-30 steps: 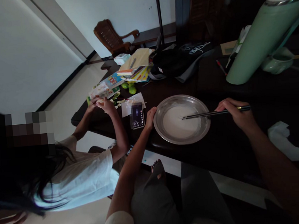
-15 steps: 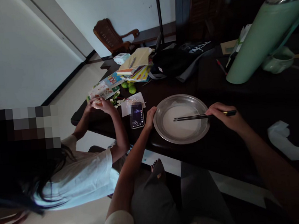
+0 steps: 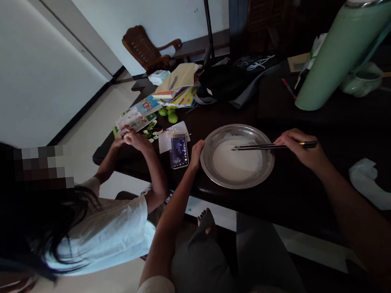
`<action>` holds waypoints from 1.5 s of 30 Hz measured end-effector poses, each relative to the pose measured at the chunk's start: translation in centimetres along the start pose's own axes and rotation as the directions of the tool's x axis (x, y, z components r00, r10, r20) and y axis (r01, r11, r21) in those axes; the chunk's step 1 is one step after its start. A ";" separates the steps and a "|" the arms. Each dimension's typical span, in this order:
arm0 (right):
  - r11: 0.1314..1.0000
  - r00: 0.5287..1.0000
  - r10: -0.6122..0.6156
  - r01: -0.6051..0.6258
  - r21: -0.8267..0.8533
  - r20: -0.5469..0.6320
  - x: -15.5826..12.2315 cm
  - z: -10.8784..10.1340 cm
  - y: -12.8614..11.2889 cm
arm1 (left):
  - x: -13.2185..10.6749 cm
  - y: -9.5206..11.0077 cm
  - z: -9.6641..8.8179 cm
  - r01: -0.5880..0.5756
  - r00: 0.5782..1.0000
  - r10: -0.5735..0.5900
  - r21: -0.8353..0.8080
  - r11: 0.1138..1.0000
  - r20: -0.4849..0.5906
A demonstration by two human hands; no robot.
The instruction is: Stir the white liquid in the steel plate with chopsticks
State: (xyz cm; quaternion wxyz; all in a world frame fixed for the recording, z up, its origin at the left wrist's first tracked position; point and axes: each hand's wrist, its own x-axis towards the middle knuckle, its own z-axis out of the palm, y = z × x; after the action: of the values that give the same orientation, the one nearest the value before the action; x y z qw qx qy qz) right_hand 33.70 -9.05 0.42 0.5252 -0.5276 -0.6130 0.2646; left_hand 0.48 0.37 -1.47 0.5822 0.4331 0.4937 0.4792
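A round metal bowl (image 3: pixel 214 176) rests on the dark table, holding a shallow layer of milky white liquid (image 3: pixel 237 163). At its left rim is my left hand (image 3: pixel 196 154), with fingers closed on the edge. My right hand (image 3: pixel 298 146) grips a pair of dark chopsticks (image 3: pixel 255 147) at the bowl's right side. The chopsticks lie nearly level across the bowl, their tips over the white liquid; whether they touch it I cannot tell. Left of my left hand, a phone (image 3: pixel 178 151) with a lit screen lies partly on a white sheet of paper (image 3: pixel 165 142).
A person (image 3: pixel 100 228) at my left handles a small pale thing. Green limes (image 3: pixel 172 117), peels (image 3: pixel 151 131) and stacked books (image 3: pixel 177 93) lie beyond the phone. A green thermos (image 3: pixel 338 56), a cup (image 3: pixel 362 81) and crumpled tissue (image 3: pixel 367 179) are on the right.
My right hand and the chopsticks have shifted slightly right and up, their tips moving toward the bowl's far side. My left hand stays at the rim. The other person's hands moved slightly.
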 end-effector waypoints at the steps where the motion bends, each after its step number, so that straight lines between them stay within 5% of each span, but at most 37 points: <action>1: 1.000 1.000 0.010 -0.009 0.008 -0.023 0.0 -0.2 0.0 | 0.0 0.0 0.0 -0.006 1.000 0.006 0.006 1.000 0.004; 7: 0.998 0.993 0.028 -0.033 0.045 0.110 -0.1 0.3 -0.5 | 0.0 0.0 0.0 -0.049 0.999 0.048 0.046 0.998 0.013; 13: 0.999 0.999 0.026 -0.025 0.043 -0.025 0.0 -0.4 -0.3 | -0.1 0.2 0.1 -0.027 1.000 0.027 0.028 0.999 -0.002; 18: 0.998 0.993 0.009 -0.017 0.062 0.121 -0.1 0.0 -0.4 | 0.0 0.2 0.2 -0.002 1.000 0.002 0.008 1.000 -0.011; 24: 0.999 0.999 0.040 -0.040 0.025 -0.008 0.1 -0.4 -0.2 | -0.1 0.4 0.3 0.014 1.000 -0.014 -0.012 1.000 -0.026; 29: 0.999 0.992 0.031 -0.036 0.039 0.125 0.0 0.2 -0.6 | -0.1 0.3 0.2 0.023 0.999 -0.024 -0.024 0.999 -0.033; 34: 0.998 0.998 0.062 -0.062 0.020 0.010 0.1 0.0 -0.6 | -0.2 0.2 0.2 0.020 0.999 -0.021 -0.022 1.000 -0.035; 40: 0.999 0.994 0.033 -0.037 0.034 0.107 0.0 0.4 -0.7 | -0.1 0.2 0.1 -0.022 1.000 0.022 0.016 1.000 -0.011; 45: 0.999 0.999 0.050 -0.051 0.020 0.013 0.0 -0.2 -0.5 | 0.0 0.0 0.0 0.000 1.000 0.000 -0.017 1.000 -0.022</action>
State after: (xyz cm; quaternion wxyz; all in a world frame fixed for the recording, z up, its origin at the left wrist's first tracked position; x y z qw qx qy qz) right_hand 33.72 -9.23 0.94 0.5198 -0.5358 -0.6001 0.2874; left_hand 0.47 0.38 -1.49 0.5804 0.4227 0.4961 0.4883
